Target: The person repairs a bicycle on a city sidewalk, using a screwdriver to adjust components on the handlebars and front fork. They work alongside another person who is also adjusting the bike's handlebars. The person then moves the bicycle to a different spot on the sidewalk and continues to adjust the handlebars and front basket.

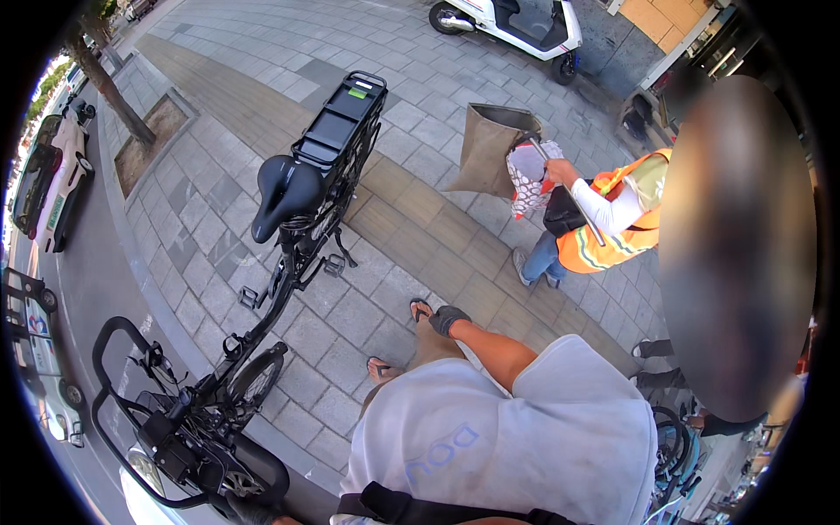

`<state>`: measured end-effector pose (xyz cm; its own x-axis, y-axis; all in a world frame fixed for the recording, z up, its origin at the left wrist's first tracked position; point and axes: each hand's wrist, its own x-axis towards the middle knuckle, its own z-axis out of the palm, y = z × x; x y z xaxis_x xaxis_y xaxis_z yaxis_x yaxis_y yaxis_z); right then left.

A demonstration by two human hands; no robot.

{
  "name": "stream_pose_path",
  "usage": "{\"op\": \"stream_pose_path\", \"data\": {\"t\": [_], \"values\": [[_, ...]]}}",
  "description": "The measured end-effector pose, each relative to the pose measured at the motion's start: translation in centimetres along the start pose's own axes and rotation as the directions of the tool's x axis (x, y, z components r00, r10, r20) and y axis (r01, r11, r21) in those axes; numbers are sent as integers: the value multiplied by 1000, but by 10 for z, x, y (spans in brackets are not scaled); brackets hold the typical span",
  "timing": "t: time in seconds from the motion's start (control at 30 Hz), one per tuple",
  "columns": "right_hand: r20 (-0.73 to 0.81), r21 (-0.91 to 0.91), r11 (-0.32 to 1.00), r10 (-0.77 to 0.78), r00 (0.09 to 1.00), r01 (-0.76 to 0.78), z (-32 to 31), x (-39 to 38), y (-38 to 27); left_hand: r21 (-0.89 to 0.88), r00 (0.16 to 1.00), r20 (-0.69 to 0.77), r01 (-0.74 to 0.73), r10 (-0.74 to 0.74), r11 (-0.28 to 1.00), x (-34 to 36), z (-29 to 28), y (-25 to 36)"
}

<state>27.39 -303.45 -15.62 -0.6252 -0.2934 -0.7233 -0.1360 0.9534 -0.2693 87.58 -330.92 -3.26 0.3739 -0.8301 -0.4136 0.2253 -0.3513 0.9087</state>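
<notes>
A black electric bicycle (289, 199) stands left of me, with a padded saddle, rear rack and looped handlebar. My left hand (249, 509), in a dark glove, is at the bicycle's front at the bottom edge, its fingers curled round something I cannot make out. My right hand (448, 320), also gloved, hangs by my leg above my sandalled foot, fingers curled; whether anything is in it is hidden. A person in an orange vest (617, 210) stands at my right, gripping a pole, beside a brown open sack (481, 144) and a patterned bag (529, 188).
A white scooter (516, 31) is parked beside the wall. A tree (114, 96) in a square pit stands by the kerb, with cars (48, 175) on the road at left. Parked bicycles (674, 446) and a blurred figure are close at right. Tactile paving crosses the sidewalk (367, 79).
</notes>
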Motion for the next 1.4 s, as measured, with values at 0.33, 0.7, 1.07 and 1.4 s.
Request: {"op": "stream_pose_path", "data": {"t": [0.33,0.7,1.07,1.4], "values": [[-129,-60,998,-28,991,21,116,-47,98,-104,935,350,103,-61,989,19,-37,21],[-12,444,883,179,984,-155,273,-75,276,-267,950,194,-189,245,945,-49,13,26],[271,698,575,339,901,-427,353,-213,320,-300,940,243,-162,239,940,-80,24,14],[-313,358,933,84,946,35,299,-233,233,-193,702,706,68,91,979,-20,-12,10]]}}
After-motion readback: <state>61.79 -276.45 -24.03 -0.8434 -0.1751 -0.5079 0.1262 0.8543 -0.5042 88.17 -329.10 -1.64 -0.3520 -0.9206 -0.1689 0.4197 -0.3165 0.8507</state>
